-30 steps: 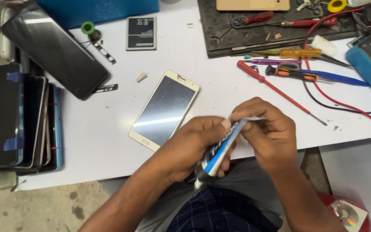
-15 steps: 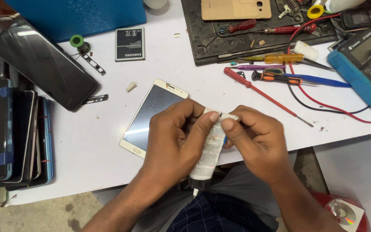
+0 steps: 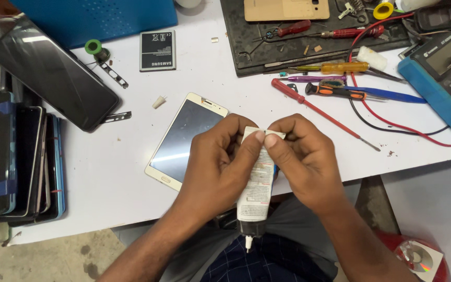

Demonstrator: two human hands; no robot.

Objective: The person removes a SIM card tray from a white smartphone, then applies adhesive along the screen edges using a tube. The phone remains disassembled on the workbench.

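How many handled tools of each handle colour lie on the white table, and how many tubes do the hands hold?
Red-handled screwdrivers: 3
Amber-handled screwdriver: 1
Purple-handled tool: 1
Black-and-orange-handled tool: 1
White squeeze tube, pinched by left hand and right hand: 1
Total: 7

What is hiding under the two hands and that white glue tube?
Under the left hand and the white squeeze tube lies the white-framed phone with a dark screen on the white table. Its lower right corner is covered. The right hand hides more table.
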